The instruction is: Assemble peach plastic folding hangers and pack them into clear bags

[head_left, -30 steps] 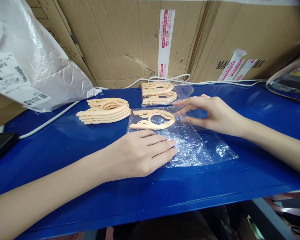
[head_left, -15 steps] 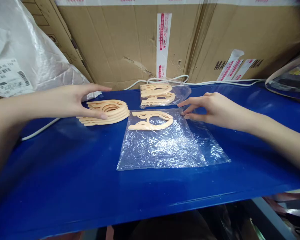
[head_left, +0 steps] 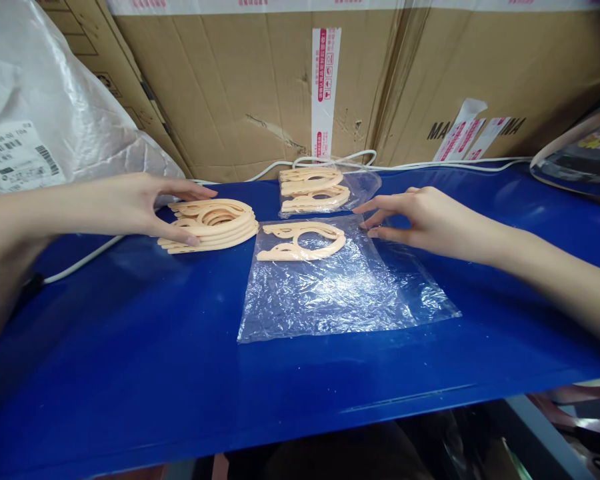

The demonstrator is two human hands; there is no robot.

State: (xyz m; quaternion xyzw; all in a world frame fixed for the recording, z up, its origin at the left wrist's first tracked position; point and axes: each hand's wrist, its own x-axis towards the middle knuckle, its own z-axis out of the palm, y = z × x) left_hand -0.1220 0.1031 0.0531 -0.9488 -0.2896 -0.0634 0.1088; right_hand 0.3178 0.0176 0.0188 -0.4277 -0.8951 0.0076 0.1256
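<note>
My left hand reaches round the left end of a stack of beige folding hangers. Its thumb rests on the near side and its fingers are at the far side, so it grips across the stack. Just right of that, a single folded hanger lies at the upper end of a flat clear plastic bag; I cannot tell if it is inside or on top. My right hand has its fingers apart, their tips touching the bag's upper right edge. Behind lies a clear packet of hangers.
Cardboard boxes stand along the back of the blue tabletop. A white cable runs at their foot. A silvery padded parcel leans at the left. A clear container stands at the far right.
My left hand has shifted slightly left, its fingers and thumb coming lower around the hanger stack. My right hand has stayed at the bag's edge. The single hanger has not moved.
</note>
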